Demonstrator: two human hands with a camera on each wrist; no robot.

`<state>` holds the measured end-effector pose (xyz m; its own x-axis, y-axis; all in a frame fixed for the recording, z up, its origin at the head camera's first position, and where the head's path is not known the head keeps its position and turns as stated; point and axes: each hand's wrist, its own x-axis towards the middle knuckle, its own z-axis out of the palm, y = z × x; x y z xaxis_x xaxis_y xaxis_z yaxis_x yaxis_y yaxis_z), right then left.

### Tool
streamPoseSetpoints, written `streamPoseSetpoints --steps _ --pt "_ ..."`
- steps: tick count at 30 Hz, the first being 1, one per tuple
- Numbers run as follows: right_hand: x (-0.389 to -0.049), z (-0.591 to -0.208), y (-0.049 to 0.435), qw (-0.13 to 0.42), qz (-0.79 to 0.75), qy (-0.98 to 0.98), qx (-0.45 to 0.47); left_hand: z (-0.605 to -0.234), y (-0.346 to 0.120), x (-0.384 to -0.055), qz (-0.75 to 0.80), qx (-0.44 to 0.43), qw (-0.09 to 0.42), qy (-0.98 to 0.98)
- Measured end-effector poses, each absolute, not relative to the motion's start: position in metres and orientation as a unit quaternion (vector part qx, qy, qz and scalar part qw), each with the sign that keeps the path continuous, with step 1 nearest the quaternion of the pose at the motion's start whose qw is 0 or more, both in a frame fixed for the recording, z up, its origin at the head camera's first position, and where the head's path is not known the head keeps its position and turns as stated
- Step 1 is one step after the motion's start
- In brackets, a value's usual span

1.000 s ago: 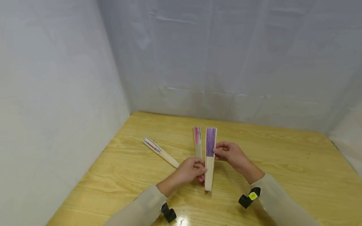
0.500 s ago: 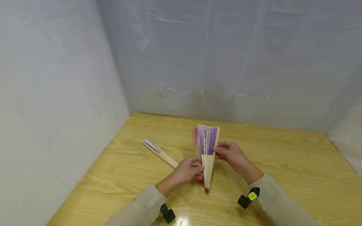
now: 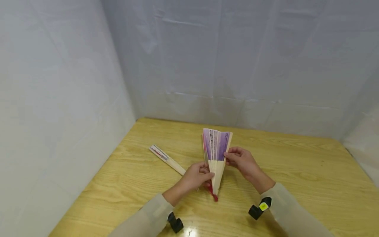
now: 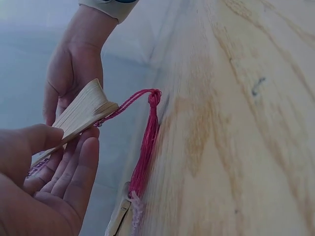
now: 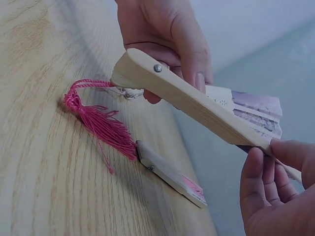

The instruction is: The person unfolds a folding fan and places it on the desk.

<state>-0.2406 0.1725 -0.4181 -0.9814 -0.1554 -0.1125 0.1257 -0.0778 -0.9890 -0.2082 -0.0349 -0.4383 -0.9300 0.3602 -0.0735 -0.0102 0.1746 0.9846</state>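
A purple folding fan (image 3: 217, 154) with pale wooden ribs is partly spread above the table. My left hand (image 3: 196, 177) pinches its ribs on the left side, near the lower end. On the other side, my right hand (image 3: 242, 162) pinches the outer right rib at the purple part. From the fan's riveted end hangs a red tassel (image 5: 106, 125), which reaches the tabletop. A folded pink fan (image 5: 172, 172) lies on the table behind and below the purple one, mostly hidden in the head view. Another folded fan (image 3: 167, 159) lies slanted to the left, its lower end behind my left hand.
The wooden table (image 3: 296, 171) is bordered by a white sheet wall (image 3: 237, 59) at the back and another at the left. A dark wrist camera sits on each sleeve.
The purple fan was folded and is now partly spread, its left side moved leftward over the pink fan. My left hand shifted slightly left; my right hand stayed nearly in place.
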Motion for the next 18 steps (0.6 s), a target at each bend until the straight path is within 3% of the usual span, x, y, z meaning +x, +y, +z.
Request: streamPoseSetpoints --steps 18 --pt "-0.2380 -0.4209 0.1714 0.056 -0.744 0.665 0.023 -0.4393 -0.0344 -0.2065 0.633 0.121 0.143 0.751"
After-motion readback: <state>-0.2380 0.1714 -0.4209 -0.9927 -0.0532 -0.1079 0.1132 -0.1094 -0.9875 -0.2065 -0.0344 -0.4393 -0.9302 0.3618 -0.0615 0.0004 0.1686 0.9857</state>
